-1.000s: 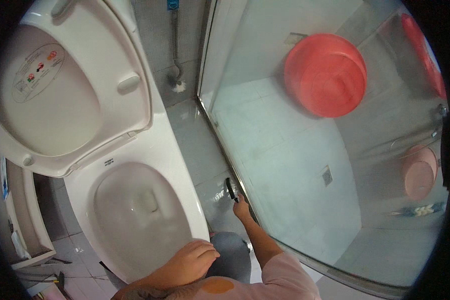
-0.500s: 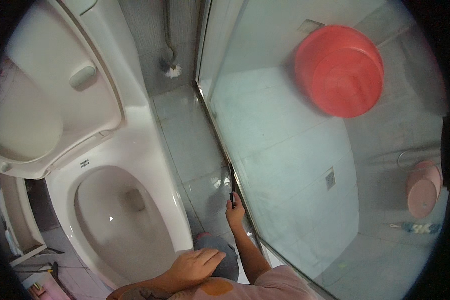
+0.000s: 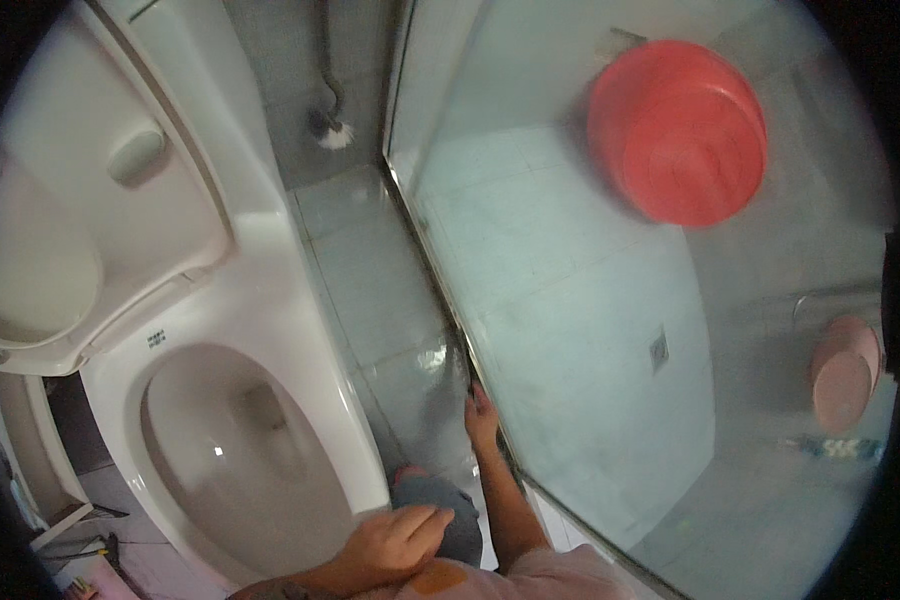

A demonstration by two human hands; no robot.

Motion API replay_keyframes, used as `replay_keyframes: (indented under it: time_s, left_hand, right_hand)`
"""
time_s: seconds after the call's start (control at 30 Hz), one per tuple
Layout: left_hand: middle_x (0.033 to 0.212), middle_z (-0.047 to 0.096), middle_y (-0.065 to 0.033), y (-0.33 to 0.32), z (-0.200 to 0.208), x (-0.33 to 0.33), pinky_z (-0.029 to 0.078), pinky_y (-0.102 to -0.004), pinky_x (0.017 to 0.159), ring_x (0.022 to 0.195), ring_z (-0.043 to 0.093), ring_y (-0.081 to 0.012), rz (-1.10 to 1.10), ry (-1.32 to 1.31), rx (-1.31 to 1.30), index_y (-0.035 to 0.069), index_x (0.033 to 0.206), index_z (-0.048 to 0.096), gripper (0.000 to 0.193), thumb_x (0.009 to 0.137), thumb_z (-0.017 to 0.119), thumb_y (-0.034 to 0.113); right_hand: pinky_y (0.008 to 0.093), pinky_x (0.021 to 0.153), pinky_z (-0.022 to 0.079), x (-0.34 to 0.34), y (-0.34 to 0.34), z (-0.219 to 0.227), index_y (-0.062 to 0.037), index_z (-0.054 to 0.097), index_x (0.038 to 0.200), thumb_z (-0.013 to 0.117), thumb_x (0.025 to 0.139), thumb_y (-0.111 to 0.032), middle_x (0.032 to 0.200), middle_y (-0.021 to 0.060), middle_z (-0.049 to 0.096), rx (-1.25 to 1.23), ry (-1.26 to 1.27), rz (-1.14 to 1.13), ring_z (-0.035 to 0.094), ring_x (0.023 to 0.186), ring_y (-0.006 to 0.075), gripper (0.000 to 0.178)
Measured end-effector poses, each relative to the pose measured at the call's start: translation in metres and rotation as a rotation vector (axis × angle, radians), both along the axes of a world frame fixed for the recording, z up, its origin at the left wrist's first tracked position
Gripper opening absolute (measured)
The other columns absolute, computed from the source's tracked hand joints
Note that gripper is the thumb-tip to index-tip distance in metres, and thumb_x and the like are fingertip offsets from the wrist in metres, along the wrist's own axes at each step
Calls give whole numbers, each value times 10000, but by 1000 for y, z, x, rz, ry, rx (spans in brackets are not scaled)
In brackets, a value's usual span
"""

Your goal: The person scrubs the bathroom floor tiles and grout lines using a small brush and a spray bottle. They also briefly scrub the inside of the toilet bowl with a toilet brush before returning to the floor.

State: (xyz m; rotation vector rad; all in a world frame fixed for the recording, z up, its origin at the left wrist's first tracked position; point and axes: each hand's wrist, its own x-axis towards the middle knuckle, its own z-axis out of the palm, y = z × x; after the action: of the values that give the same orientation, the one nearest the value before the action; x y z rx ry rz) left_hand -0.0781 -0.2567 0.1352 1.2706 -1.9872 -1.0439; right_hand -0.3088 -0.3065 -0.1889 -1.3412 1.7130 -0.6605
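slim dark tool (image 3: 470, 372), just one and largely hidden, is at the shower screen's bottom rail (image 3: 432, 258), long axis along it, tip pointing away from the person, the right grip (image 3: 481, 415) clamped on it. the left grip (image 3: 400, 538) has fingers together by one knee (image 3: 442, 515), palm hidden, so i cannot tell whether it is closed. one toilet (image 3: 235, 310) bears one unreadably small printed mark (image 3: 156, 339); beyond are one white-tipped brush (image 3: 335, 136), one red tub (image 3: 678, 135), one pink tub (image 3: 842, 388).

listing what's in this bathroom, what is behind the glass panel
Through the glass panel you can see a red basin, a pink tub, a floor drain and a blurred item I can't identify. Whatever the red basin covers is hidden.
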Motion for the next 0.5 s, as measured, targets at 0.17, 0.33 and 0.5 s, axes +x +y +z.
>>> replay_keyframes:
  time_s: [0.17, 0.33, 0.5]
  left_hand:
    - [806, 566, -119, 2, -3, -6, 516, -274, 565, 677, 615, -206, 60, -64, -67, -35, 893, 573, 203, 715, 602, 59]
    - [797, 566, -102, 5, -6, -5, 510, -271, 548, 668, 609, -199, 71, -97, -84, -5, 860, 583, 160, 714, 604, 57]
    - [795, 570, -83, 6, -4, -10, 500, -277, 551, 653, 599, -199, 89, -101, -90, 20, 854, 588, 149, 712, 604, 62]
  right_hand:
    - [302, 820, 426, 53, -85, 52, 33, 501, 1142, 509, 811, -89, 1030, 151, 595, 139, 19, -79, 568, 958, 222, 353]
    - [313, 756, 440, 10, 9, 17, -67, 523, 1154, 501, 812, -161, 967, 200, 595, -194, 114, -120, 594, 847, 238, 355]
    - [315, 735, 437, 45, -74, 36, -71, 537, 1135, 506, 814, -163, 968, 197, 594, 57, 159, -119, 586, 834, 277, 335]
